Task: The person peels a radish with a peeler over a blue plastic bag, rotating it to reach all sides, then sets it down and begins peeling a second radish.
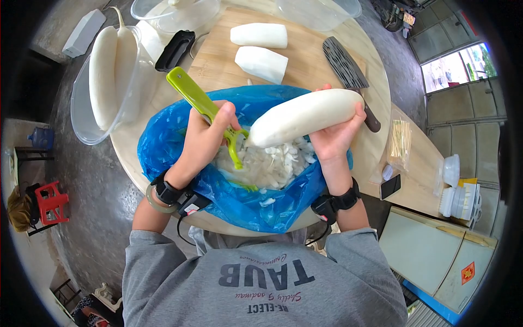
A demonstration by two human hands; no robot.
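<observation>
My left hand is closed round the green handle of a peeler, its head right at the near end of a white radish. My right hand holds that radish from below, fingers wrapped round its far end. Both hands are over a blue plastic bag, spread wide on the table's near side. Inside the bag lies a heap of white peelings. Beyond it, two peeled radish pieces rest on a wooden cutting board.
A patterned-blade knife lies at the board's right. Whole radishes stand in a clear tub on the left, near a black tray. A side table carries bagged wooden skewers and a phone.
</observation>
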